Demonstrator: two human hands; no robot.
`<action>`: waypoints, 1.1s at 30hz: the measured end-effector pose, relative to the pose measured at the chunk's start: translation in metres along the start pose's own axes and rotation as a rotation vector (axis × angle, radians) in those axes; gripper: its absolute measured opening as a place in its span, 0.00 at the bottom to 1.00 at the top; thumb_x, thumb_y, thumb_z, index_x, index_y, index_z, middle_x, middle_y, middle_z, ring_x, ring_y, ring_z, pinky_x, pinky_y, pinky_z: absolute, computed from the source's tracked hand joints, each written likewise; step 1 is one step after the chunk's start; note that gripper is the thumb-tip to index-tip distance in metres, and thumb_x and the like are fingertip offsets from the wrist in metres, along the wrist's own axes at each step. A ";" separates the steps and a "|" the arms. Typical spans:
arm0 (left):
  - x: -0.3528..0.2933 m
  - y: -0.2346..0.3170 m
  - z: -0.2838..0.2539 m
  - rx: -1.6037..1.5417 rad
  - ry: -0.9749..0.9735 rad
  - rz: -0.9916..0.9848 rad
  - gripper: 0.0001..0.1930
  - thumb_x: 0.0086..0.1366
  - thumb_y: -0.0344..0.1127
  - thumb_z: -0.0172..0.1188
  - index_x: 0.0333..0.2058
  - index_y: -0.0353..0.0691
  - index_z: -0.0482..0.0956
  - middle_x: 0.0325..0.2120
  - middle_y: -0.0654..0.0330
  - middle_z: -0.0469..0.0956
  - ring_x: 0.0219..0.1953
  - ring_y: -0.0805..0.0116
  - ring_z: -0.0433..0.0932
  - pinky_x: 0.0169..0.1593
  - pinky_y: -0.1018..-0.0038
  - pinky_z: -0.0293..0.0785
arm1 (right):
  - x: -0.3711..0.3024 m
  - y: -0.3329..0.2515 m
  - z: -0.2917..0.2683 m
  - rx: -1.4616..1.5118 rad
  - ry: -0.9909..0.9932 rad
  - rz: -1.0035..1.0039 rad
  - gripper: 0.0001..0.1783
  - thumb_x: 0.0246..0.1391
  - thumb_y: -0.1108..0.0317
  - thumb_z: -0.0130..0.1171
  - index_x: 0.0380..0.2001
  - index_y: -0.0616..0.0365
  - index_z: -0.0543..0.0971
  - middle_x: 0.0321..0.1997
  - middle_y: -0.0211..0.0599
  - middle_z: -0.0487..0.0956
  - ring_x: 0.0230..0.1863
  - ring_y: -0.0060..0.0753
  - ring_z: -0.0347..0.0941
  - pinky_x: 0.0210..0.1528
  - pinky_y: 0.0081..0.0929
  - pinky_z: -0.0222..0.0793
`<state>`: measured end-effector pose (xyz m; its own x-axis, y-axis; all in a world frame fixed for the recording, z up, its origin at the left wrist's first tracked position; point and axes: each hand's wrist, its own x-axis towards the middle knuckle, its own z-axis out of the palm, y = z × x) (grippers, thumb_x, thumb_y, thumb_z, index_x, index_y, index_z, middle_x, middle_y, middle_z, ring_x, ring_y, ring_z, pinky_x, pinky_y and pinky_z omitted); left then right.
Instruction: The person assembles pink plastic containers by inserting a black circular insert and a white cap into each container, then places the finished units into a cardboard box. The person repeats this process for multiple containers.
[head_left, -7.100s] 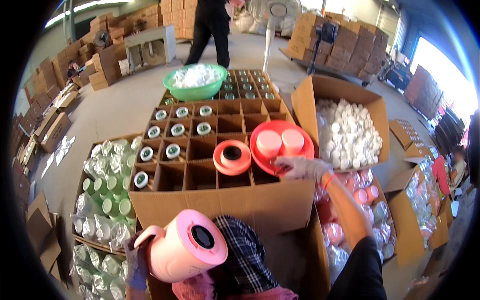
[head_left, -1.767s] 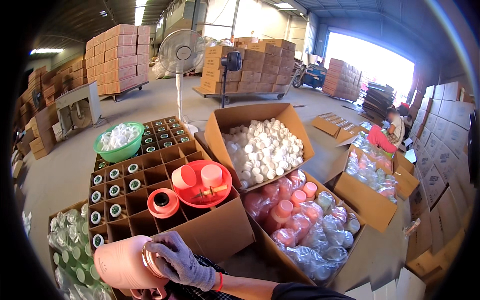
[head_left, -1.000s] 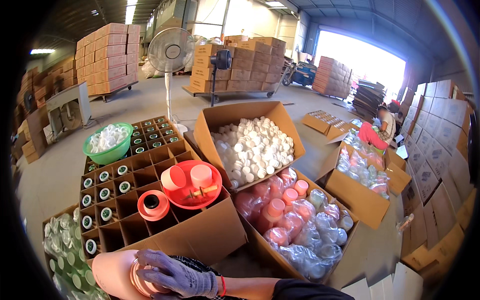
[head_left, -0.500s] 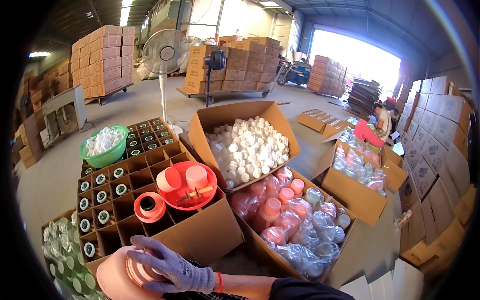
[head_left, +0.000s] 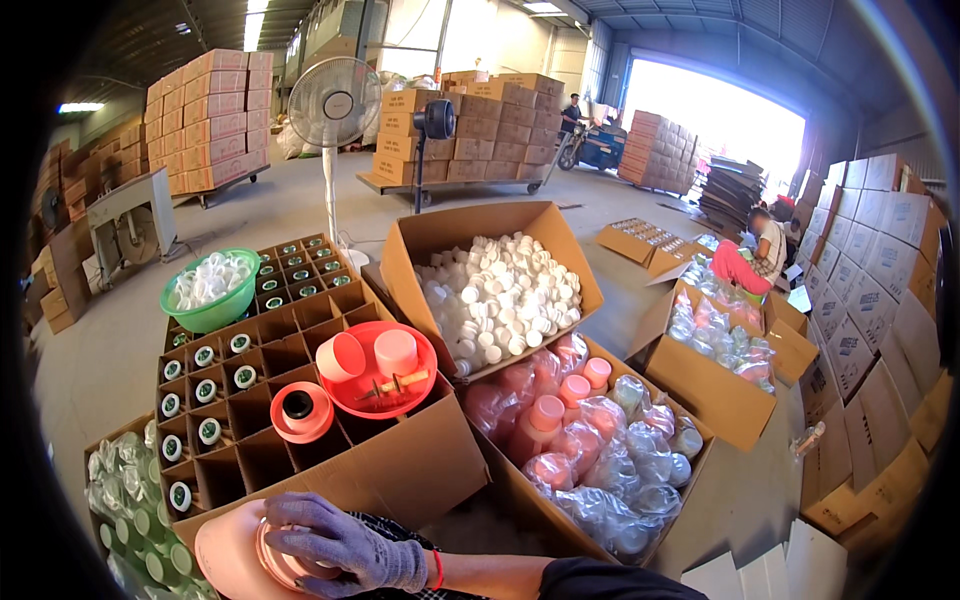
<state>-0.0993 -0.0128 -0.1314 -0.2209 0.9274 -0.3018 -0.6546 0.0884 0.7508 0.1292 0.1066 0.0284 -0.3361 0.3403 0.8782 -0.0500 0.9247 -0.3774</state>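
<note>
At the lower edge, my right hand (head_left: 345,545), in a grey-purple glove, curls over the round pink lid (head_left: 273,562) of a large pink container (head_left: 225,548). Its fingers grip the lid's side; the container leans toward the lower left and is partly cut off. My left hand does not show. Just beyond is a divided carton (head_left: 400,475) holding several bottles with white-and-green tops (head_left: 209,431). On its dividers rest a pink cup with a black plug (head_left: 298,405) and a red-pink bowl (head_left: 408,402) holding two pink cups and some small tools.
A green basin (head_left: 212,318) of white parts sits on the carton's far end. Beside it stand a box of white caps (head_left: 510,300) and a box of bagged pink and clear bottles (head_left: 610,470). Green bottles (head_left: 125,530) lie lower left. Fans (head_left: 335,105) and a seated person (head_left: 765,250) are farther off.
My right hand has turned slightly on the pink lid, its fingers now more curled. A person has come into view beside the blue vehicle at the back. The view has shifted a little.
</note>
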 end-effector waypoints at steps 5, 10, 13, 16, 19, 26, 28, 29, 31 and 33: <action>0.003 -0.005 0.005 -0.235 -0.213 -0.048 0.22 0.67 0.38 0.48 0.58 0.37 0.69 0.57 0.53 0.72 0.59 0.60 0.70 0.64 0.60 0.65 | -0.001 -0.004 0.000 0.010 0.053 0.003 0.32 0.53 0.67 0.63 0.61 0.59 0.67 0.63 0.51 0.64 0.63 0.59 0.62 0.64 0.49 0.60; -0.012 0.008 0.030 -0.197 -0.123 0.015 0.19 0.69 0.36 0.47 0.53 0.34 0.73 0.50 0.52 0.77 0.52 0.59 0.75 0.58 0.66 0.71 | -0.001 -0.012 -0.002 0.021 0.063 0.087 0.31 0.53 0.69 0.62 0.61 0.59 0.67 0.62 0.51 0.65 0.63 0.58 0.62 0.64 0.47 0.60; -0.018 0.004 0.037 0.066 -0.039 0.160 0.19 0.71 0.38 0.43 0.53 0.31 0.73 0.51 0.52 0.76 0.51 0.61 0.75 0.58 0.67 0.71 | -0.001 -0.012 -0.002 0.033 0.066 0.131 0.32 0.53 0.69 0.62 0.61 0.60 0.67 0.62 0.51 0.65 0.63 0.58 0.62 0.65 0.47 0.61; -0.017 0.003 0.036 -0.040 -0.055 0.118 0.20 0.72 0.38 0.42 0.52 0.31 0.73 0.51 0.51 0.76 0.51 0.62 0.75 0.58 0.67 0.71 | -0.004 -0.012 -0.003 0.007 0.064 0.130 0.32 0.53 0.69 0.62 0.61 0.60 0.67 0.63 0.52 0.64 0.63 0.58 0.62 0.65 0.46 0.60; -0.013 0.002 0.024 -0.058 -0.067 0.064 0.20 0.72 0.39 0.41 0.52 0.31 0.73 0.51 0.51 0.76 0.52 0.62 0.75 0.58 0.67 0.71 | -0.007 -0.013 -0.002 -0.005 0.059 0.107 0.33 0.54 0.68 0.62 0.63 0.59 0.66 0.65 0.53 0.62 0.65 0.58 0.61 0.66 0.45 0.60; -0.021 0.010 0.044 -0.107 0.027 -0.016 0.22 0.71 0.42 0.43 0.54 0.30 0.72 0.50 0.51 0.76 0.49 0.60 0.76 0.53 0.65 0.75 | -0.006 -0.018 -0.003 0.031 0.018 0.286 0.38 0.57 0.64 0.60 0.68 0.56 0.60 0.70 0.54 0.55 0.69 0.59 0.55 0.68 0.45 0.56; -0.023 0.012 0.050 -0.092 0.052 0.000 0.22 0.71 0.41 0.43 0.54 0.30 0.71 0.50 0.51 0.76 0.49 0.60 0.76 0.51 0.66 0.76 | -0.006 -0.017 -0.002 0.034 0.018 0.328 0.38 0.57 0.63 0.60 0.69 0.55 0.60 0.71 0.55 0.54 0.70 0.59 0.55 0.69 0.45 0.56; -0.022 0.012 0.051 -0.085 0.059 0.004 0.22 0.71 0.41 0.43 0.54 0.30 0.71 0.50 0.51 0.76 0.49 0.60 0.76 0.50 0.66 0.77 | -0.006 -0.017 -0.003 0.020 0.012 0.340 0.38 0.57 0.62 0.60 0.69 0.54 0.60 0.71 0.55 0.54 0.70 0.59 0.55 0.69 0.44 0.55; -0.018 0.006 0.039 -0.057 -0.039 0.043 0.22 0.71 0.40 0.44 0.54 0.30 0.72 0.51 0.52 0.76 0.49 0.60 0.76 0.50 0.66 0.78 | -0.010 -0.015 -0.004 0.016 0.002 0.351 0.38 0.58 0.62 0.60 0.69 0.54 0.60 0.71 0.54 0.54 0.71 0.57 0.54 0.70 0.44 0.54; -0.021 0.006 0.040 0.049 -0.060 0.115 0.22 0.70 0.40 0.44 0.54 0.31 0.72 0.50 0.52 0.76 0.49 0.60 0.77 0.49 0.67 0.78 | -0.018 -0.011 -0.001 0.050 -0.006 0.352 0.38 0.59 0.60 0.61 0.69 0.55 0.60 0.71 0.52 0.54 0.71 0.56 0.54 0.70 0.45 0.53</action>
<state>-0.0705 -0.0169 -0.0971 -0.2476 0.9524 -0.1778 -0.5908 -0.0029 0.8068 0.1370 0.0904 0.0175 -0.3460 0.6355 0.6903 0.0239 0.7414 -0.6706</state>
